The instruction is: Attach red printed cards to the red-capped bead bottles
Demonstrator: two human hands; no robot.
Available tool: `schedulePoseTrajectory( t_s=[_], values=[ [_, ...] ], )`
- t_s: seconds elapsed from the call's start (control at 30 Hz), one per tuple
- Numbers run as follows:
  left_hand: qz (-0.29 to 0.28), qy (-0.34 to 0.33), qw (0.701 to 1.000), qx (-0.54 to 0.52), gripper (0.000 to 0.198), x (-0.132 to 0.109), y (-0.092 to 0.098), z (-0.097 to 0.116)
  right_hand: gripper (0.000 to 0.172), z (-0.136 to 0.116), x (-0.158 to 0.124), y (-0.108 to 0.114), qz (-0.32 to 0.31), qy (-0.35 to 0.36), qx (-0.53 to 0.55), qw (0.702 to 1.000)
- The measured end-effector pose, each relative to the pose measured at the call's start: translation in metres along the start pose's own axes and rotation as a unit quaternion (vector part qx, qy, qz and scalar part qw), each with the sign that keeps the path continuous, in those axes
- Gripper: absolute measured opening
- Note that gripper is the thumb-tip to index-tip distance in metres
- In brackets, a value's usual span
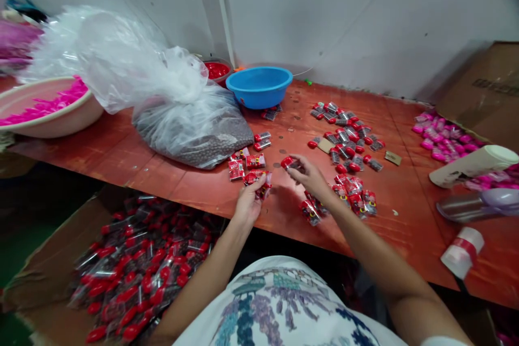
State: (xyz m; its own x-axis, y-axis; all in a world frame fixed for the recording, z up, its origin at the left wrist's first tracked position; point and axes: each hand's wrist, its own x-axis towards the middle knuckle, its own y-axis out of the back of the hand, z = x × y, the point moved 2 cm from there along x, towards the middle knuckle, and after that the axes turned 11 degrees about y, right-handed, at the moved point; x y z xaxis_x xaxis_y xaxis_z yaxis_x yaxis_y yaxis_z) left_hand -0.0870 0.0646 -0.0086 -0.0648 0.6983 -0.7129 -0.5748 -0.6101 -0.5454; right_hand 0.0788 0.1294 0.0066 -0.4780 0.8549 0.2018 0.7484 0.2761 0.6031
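Frame centre: my left hand (pixel 248 201) pinches red packets (pixel 253 177), my right hand (pixel 311 177) a red-capped container (pixel 287 163). Best grip lightly, packets uncreased.

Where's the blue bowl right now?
Head view, upper middle: the blue bowl sits at the back of the red table near the wall, just right of the big plastic bag, beyond the left hand.

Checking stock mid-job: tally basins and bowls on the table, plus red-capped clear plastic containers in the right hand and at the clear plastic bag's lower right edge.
Blue round plastic basin: 1
Cream round basin, pink pieces: 1
Bowl of red pieces: 1
Red-capped container, right hand: 1
Red-capped containers, bag edge: 2
Total: 6
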Motion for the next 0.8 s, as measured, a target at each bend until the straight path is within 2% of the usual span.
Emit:
schedulePoseTrajectory(
  t_s=[0.07, 0.13, 0.27, 0.53, 0.7, 0.8],
  values=[
    [-0.01, -0.001, 1.0, 0.004, 0.006, -0.001, -0.003, -0.004, 0.038, -0.018, -0.027, -0.008, 0.078, -0.035, 0.201, 0.976],
    [-0.022, -0.006, 1.0, 0.015, 0.01, -0.002, -0.007, -0.01, 0.036, -0.031, -0.047, -0.016, 0.126, -0.06, 0.296, 0.945],
    [-0.041, -0.025, 0.998, 0.046, 0.019, -0.005, -0.016, -0.022, 0.035, -0.036, -0.064, -0.022, 0.185, -0.068, 0.29, 0.936],
    [-0.059, -0.117, 0.986, 0.105, 0.026, -0.015, -0.021, -0.025, 0.035, -0.031, -0.073, -0.017, 0.158, -0.072, 0.28, 0.944],
    [-0.106, -0.144, 0.968, 0.173, 0.03, -0.022, -0.024, -0.023, 0.039, -0.034, -0.077, -0.018, 0.2, -0.094, 0.331, 0.917],
    [-0.126, -0.145, 0.961, 0.199, 0.025, -0.027, -0.028, -0.022, 0.034, -0.035, -0.079, -0.019, 0.2, -0.095, 0.35, 0.91]
  ],
)
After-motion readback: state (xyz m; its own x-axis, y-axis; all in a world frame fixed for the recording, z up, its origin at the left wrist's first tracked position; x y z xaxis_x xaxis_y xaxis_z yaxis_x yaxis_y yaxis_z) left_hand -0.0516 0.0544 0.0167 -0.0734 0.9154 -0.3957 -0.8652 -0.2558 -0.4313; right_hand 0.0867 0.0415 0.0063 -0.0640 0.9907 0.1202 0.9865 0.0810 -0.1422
